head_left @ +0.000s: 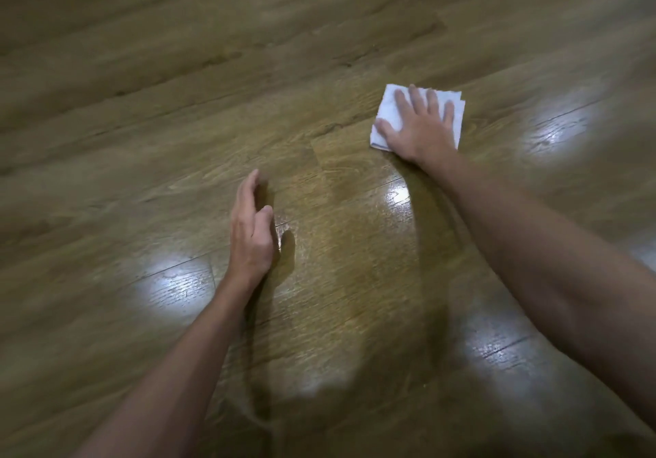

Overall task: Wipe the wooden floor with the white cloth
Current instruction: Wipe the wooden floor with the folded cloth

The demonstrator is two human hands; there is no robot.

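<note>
Nearest the camera, two bare forearms reach out over the wooden floor (pixel 142 102), whose long planks run slantwise from lower left to upper right, glossy brown with a fine grain and several bright patches of reflected light. The left hand (pixel 251 230) stands on its edge, little-finger side toward the boards, fingers straight and held together, holding nothing; whether it actually touches the floor cannot be told (its shadow lies just to its right). Bare planks stretch between the two arms. Farther out and to the right, the right hand (pixel 419 127) lies flat on the white cloth (pixel 388 102), fingers straight and spread apart, pressing it to the floor. The cloth is a folded, roughly square pad, soft and matte, layered edges showing at its far right corner, its sides skewed to the plank lines. Beyond it open floor runs to the frame's top edge
</note>
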